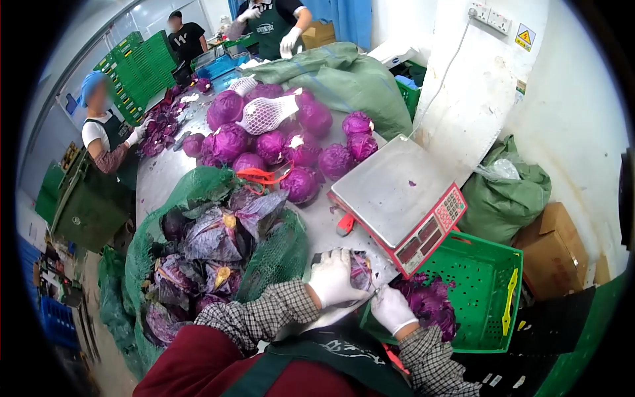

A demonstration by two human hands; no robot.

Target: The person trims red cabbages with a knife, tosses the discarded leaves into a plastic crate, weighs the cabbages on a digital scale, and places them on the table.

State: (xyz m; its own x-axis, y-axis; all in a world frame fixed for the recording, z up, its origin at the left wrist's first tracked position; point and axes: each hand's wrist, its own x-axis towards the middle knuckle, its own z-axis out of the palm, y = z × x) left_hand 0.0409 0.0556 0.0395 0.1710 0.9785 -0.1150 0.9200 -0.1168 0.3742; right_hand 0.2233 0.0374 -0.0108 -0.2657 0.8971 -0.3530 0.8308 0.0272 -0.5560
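My white-gloved left hand point(333, 278) is closed on a red cabbage point(361, 270) at the table's near edge, covering most of it. My right hand point(391, 309), also gloved, has its fingers closed just below and right of that cabbage; what they grip is too small to make out. Left of my hands, a green mesh sack point(268, 261) gapes around several red cabbages point(215, 235) with dull outer leaves. Purple trimmed leaves point(426, 304) lie in the green crate point(486, 291) beside my right hand.
A red-framed weighing scale point(403, 192) stands right of centre. Several bright purple cabbages point(268, 147) are piled on the metal table point(157, 178), one in a white foam net point(264, 114). Co-workers point(106, 126) stand along the far side. Green sacks point(506, 192) and a cardboard box point(552, 251) are at right.
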